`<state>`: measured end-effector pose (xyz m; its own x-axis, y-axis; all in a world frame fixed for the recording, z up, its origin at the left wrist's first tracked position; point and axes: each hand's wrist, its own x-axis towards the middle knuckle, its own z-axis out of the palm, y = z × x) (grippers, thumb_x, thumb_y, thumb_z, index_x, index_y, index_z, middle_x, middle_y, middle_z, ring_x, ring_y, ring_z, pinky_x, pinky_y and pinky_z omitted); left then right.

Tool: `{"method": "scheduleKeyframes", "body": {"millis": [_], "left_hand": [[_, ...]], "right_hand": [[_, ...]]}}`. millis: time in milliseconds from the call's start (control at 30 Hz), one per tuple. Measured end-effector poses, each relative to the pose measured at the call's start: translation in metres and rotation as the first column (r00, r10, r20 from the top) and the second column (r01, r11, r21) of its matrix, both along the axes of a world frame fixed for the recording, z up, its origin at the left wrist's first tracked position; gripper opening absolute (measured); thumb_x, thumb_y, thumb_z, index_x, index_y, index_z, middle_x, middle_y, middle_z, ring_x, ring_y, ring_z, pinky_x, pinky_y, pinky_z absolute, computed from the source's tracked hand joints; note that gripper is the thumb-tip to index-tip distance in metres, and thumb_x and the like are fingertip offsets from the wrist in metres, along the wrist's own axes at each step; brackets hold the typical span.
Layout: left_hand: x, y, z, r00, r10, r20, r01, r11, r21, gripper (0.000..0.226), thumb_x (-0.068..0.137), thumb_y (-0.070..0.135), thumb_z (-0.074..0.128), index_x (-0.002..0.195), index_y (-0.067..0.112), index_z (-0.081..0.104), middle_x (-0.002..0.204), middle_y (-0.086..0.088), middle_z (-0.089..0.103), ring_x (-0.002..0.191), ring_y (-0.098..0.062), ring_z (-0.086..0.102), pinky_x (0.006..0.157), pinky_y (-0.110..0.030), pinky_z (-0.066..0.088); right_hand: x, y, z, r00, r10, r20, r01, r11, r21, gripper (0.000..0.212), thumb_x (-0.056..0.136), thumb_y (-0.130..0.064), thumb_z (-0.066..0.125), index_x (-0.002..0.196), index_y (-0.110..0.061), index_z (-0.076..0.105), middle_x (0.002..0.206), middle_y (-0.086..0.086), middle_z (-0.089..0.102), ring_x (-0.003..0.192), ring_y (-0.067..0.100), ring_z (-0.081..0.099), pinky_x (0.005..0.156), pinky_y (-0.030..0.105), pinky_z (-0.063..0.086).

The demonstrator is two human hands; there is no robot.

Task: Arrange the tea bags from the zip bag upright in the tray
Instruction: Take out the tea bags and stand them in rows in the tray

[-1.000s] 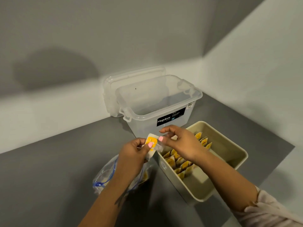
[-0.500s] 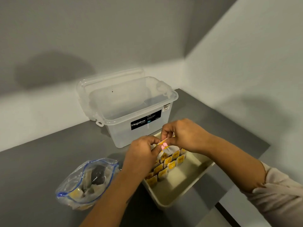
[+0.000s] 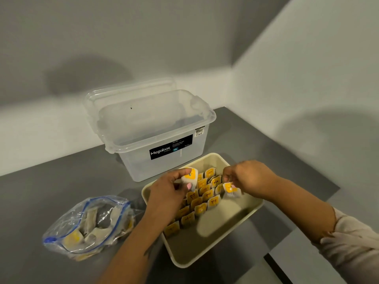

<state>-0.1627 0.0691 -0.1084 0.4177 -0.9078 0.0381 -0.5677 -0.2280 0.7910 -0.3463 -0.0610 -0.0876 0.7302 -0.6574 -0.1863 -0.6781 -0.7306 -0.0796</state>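
Over tray (image 3: pixel 233 238): each hand (image 3: pixel 170 193) pinching tea bag (image 3: pixel 190 177).

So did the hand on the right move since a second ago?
Yes. The right hand was over the near-left rim of the tray, touching the left hand; now it is further right, over the tray's middle, pinching its own tea bag.

1 view only, head-worn wide-angle cam, looking forward and down from above the grey table (image 3: pixel 51 193) into a wall corner. Close range: both forearms enter from bottom edge, tray (image 3: pixel 242 228) sits centre-low, clear storage box (image 3: pixel 164 167) behind it. Edges bend from lens distortion.
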Motion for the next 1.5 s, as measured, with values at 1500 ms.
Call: {"method": "scheduleKeyframes", "body": {"millis": [1500], "left_hand": [[-0.03, -0.012, -0.007, 0.987, 0.035, -0.154, -0.043, 0.998, -0.049, 0.043, 0.074, 0.02, 0.076, 0.088, 0.041, 0.042, 0.099, 0.018, 0.06, 0.098, -0.005, 0.059, 0.09, -0.026, 0.05]], "right_hand": [[0.016, -0.006, -0.001, 0.903, -0.09, 0.419, -0.038, 0.957, 0.287, 0.031, 0.088, -0.032, 0.063, 0.119, -0.028, 0.063, 0.108, -0.01, 0.065, 0.099, 0.005, 0.059, 0.086, 0.022, 0.048]]}}
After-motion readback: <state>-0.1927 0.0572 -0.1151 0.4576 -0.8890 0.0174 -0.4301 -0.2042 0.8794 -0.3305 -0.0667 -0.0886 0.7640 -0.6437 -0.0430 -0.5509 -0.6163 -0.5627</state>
